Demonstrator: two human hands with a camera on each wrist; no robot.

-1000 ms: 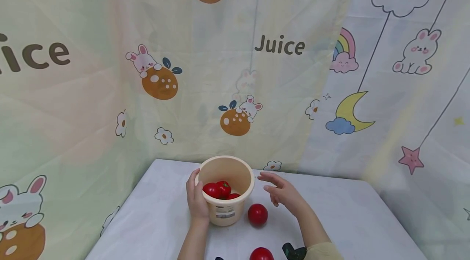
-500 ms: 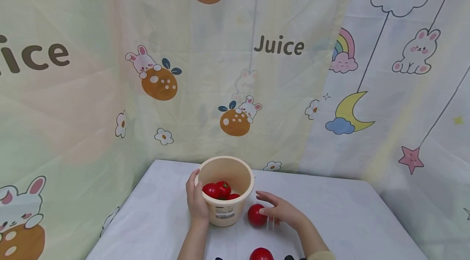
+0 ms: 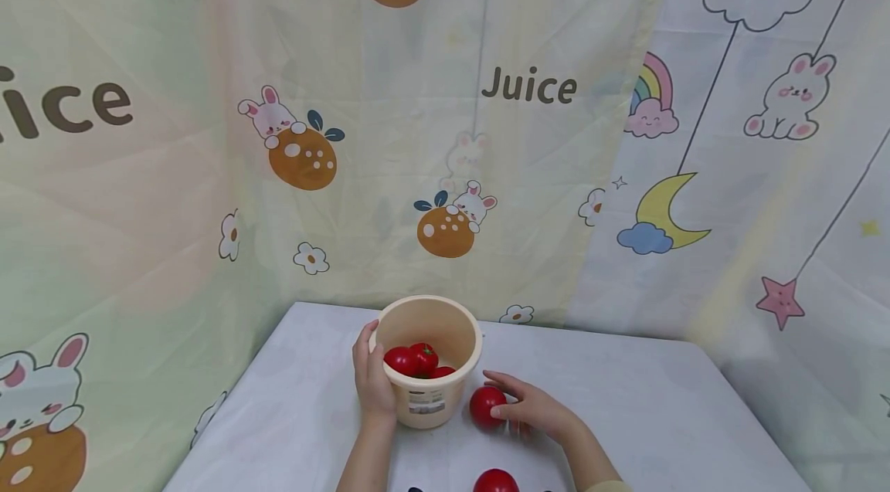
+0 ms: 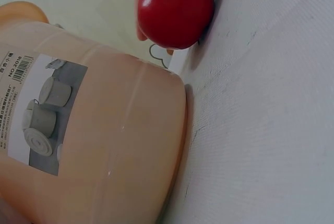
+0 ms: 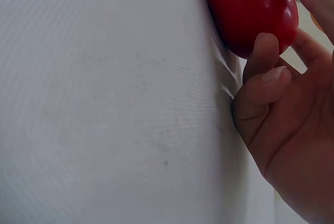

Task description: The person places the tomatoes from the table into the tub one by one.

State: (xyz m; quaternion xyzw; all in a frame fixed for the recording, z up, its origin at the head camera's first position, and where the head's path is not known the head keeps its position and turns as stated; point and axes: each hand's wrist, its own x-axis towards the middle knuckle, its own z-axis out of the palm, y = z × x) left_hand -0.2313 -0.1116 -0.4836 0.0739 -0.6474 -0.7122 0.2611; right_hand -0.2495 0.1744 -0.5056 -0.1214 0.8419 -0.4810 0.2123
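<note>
3 tomatoes (image 3: 401,360) show inside the cream bucket (image 3: 445,330), which stands upright on the white tabletop (image 3: 647,399). The left hand (image 3: 374,384) has a decent grip on the bucket's side, fingers wrapped round the wall. The right hand (image 3: 538,407) is about half open, cupped around a loose tomato (image 3: 483,404) just right of the bucket; can't tell if it's actually gripping tbh. 1 extra tomato (image 3: 496,482) gets cut off at the head view's bottom edge.

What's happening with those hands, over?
Left hand holding bucket. Right hand around a tomato beside it, firmness of grip unclear. No obstacle seen between tomato and bucket.
</note>
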